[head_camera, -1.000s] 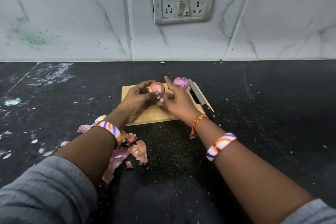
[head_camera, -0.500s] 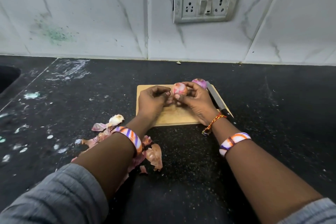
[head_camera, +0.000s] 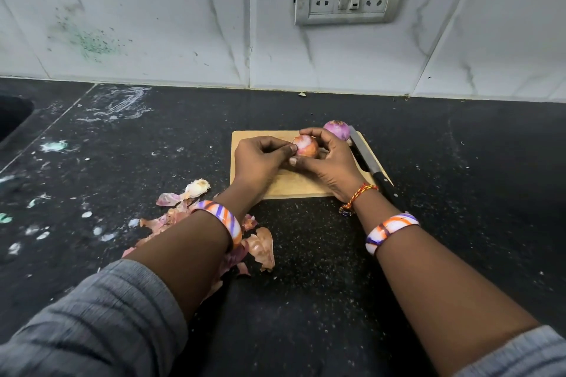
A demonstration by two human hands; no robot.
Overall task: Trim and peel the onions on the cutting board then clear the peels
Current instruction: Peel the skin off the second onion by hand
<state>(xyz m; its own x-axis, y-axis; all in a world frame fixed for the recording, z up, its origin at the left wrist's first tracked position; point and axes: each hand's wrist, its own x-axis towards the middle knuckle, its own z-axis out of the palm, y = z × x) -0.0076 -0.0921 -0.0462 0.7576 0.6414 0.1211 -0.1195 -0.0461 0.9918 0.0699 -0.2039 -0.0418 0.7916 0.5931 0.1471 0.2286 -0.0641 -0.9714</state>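
1. Papery peels [head_camera: 214,236] lie on the table, left and near of the board [head_camera: 294,185].
2. Left hand [head_camera: 260,159] pinches skin at the onion [head_camera: 306,145]; best to pull slowly along the layers.
3. Right hand [head_camera: 330,162] cups that onion above the board, its trimmed face towards the camera, axis near-far.
4. Peeled onion [head_camera: 337,129] sits far right, by the knife [head_camera: 367,159].

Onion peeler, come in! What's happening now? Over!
Both hands, left and right, gripping the half-peeled onion. Peeled onion waiting. Nothing blocking.
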